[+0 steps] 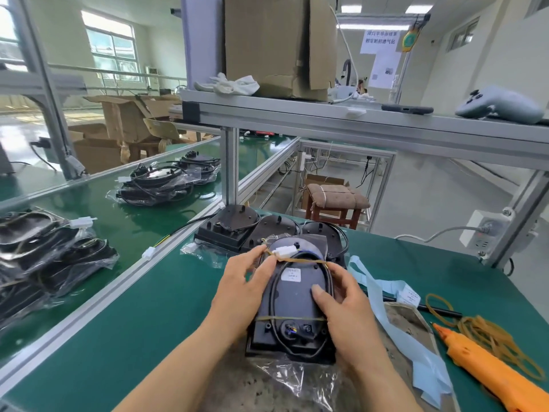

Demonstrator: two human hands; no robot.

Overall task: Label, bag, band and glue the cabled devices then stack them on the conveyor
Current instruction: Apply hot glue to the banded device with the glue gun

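- While the banding step is in hand, the black oval cabled device [294, 295] lies back-up on the green-topped bench [166, 307], between the two hands. It appears to be inside a crumpled clear plastic bag [285, 379] and is not yet on the green conveyor belt [118, 221].
- The lower tan rubber band [291, 318] already crosses the device near its base, and the upper tan rubber band [300, 260] is stretched across the top, just below the white plastic connector [286, 250].
- The left hand [246, 289] pinches the upper band between thumb and forefinger at the device's left edge, with its other fingers curled under the side.
- The right hand [341, 316] grips the right edge, thumb pressed flat on the back and forefinger tip at the band.
- To do this step well, the upper band should probably settle over the looped black cable [274, 292], so that the loop is trapped flat. It should also stay clear of the small white label [291, 275].
- The connector looks best tucked under or just beside the band, so that it cannot swing loose.
- Both ends of the band should be let down evenly. A one-sided release could snap the band off or pucker the bag.
- The orange glue gun [487, 370] and the loose heap of tan bands [487, 331] lie to the right, within reach for what follows.
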